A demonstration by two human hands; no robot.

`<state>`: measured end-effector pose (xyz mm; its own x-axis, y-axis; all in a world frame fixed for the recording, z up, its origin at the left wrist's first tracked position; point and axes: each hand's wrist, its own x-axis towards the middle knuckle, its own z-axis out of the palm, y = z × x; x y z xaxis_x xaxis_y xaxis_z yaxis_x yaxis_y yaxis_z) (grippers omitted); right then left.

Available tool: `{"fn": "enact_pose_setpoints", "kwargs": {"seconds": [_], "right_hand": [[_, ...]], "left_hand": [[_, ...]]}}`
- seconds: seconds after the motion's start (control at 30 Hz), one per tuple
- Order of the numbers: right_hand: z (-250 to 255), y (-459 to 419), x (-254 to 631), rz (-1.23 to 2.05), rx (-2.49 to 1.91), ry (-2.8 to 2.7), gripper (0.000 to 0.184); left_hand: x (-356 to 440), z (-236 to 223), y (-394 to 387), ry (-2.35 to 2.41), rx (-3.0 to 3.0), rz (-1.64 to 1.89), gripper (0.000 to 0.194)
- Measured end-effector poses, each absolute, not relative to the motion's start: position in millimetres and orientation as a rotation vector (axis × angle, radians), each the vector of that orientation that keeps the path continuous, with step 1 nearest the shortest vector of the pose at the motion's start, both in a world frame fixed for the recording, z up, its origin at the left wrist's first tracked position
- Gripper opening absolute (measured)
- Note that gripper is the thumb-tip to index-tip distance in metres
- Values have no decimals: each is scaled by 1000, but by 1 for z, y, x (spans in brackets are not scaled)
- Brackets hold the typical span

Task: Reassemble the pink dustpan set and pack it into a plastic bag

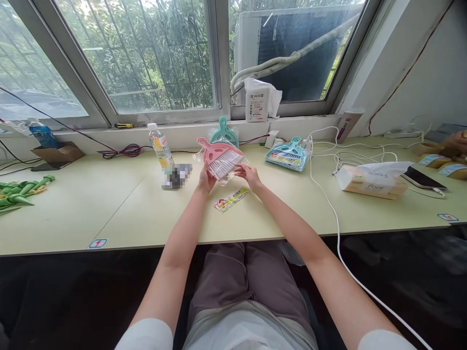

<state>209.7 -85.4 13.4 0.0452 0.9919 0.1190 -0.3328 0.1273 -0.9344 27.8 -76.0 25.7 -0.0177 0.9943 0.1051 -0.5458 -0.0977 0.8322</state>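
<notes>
A pink dustpan and brush set (221,158) with white bristles is in a clear plastic bag above the table. My left hand (207,180) grips it at its lower left side. The fingers of my right hand (250,176) pinch the right edge of the plastic bag. Below lies a yellow printed label card (231,200), flat on the table. Right behind the pink set is a green dustpan (223,131) in clear wrapping. Another bagged dustpan and brush set (288,154), teal with a printed card, rests to the right.
A drink bottle (161,147) and a blurred object (177,176) stand left of my hands. A tissue pack (372,180), phone (425,179) and white cables lie right. Woven green leaves (25,192) are far left. Another person's hand (456,141) shows at the right edge.
</notes>
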Motion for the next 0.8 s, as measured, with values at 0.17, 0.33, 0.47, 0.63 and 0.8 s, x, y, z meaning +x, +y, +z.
{"fn": "enact_pose_setpoints", "kwargs": {"seconds": [0.17, 0.33, 0.47, 0.63, 0.8], "right_hand": [[13, -81, 217, 1378, -904, -832, 8], [7, -78, 215, 1399, -822, -894, 18], [6, -76, 214, 1319, -835, -819, 34], [10, -77, 216, 1275, -856, -764, 39], [11, -83, 206, 1247, -920, -868, 44]], "left_hand": [[27, 25, -78, 703, 904, 1378, 48], [21, 24, -76, 710, 973, 1273, 47], [14, 24, -75, 724, 998, 1087, 48], [10, 22, -68, 841, 913, 1122, 38], [0, 15, -52, 855, 727, 1351, 37]]}}
